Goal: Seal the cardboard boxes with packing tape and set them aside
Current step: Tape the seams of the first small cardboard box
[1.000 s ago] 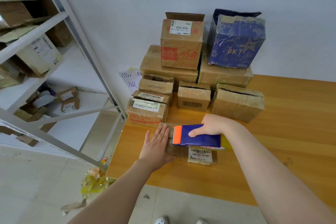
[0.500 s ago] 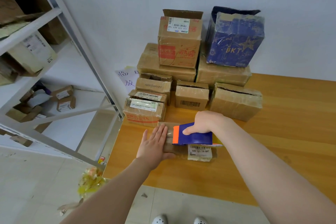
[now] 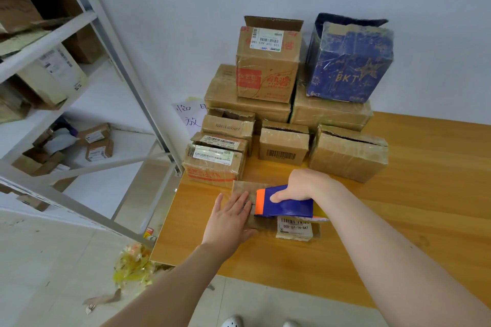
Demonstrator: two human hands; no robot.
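By my reading the sealing step is in hand. A low, flat brown cardboard box (image 3: 243, 186) lies near the front left corner of the light wooden desk (image 3: 411, 220), just in front of the piled cartons, and both hands are on it. The left hand (image 3: 228, 218) lies flat on the box's left end, fingers straight and close together, pressing it down. The right hand (image 3: 305, 186) is wrapped round a blue plastic tape dispenser with an orange front (image 3: 283, 204), thumb along its near side, with the orange end pointing toward the left hand and sitting on the box top. The dispenser hides most of that top, so I cannot tell whether tape is laid there; only a white barcode label (image 3: 294, 228) on the near side shows clearly. A stack of taped brown cartons (image 3: 265, 79) and a dark blue star-printed box (image 3: 349, 66) stand behind, against the wall. The next move probably calls for a steady draw of the dispenser along the seam. The flat hand would brace so light a box against sliding, then the tape is cut and the box carried to the stack.
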